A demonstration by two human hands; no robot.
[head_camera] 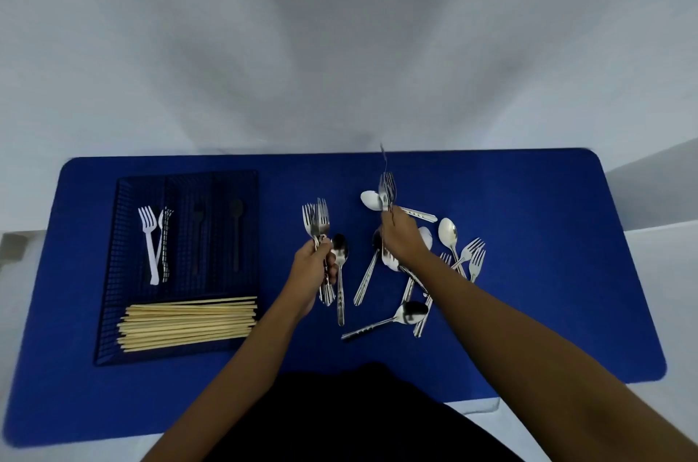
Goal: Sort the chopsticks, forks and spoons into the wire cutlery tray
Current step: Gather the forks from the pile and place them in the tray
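Two hands hold forks, so I judge the fork step is in hand. The left hand (315, 265) is curled round a bunch of forks (318, 220), tines pointing away, just above the blue desk (547, 291). The right hand (401, 239) pinches the raised forks (386, 189), one or two, too blurred to count, over the loose pile (449, 235) of spoons and forks. The wire cutlery tray (109, 272) sits well apart at the left, with chopsticks (189, 322) filling its near compartment and a white fork (148, 235) in a far-left one. Next, probably, the raised forks join the bunch, and all go in beside the white fork; stray forks (474, 254) lie unpicked on the desk
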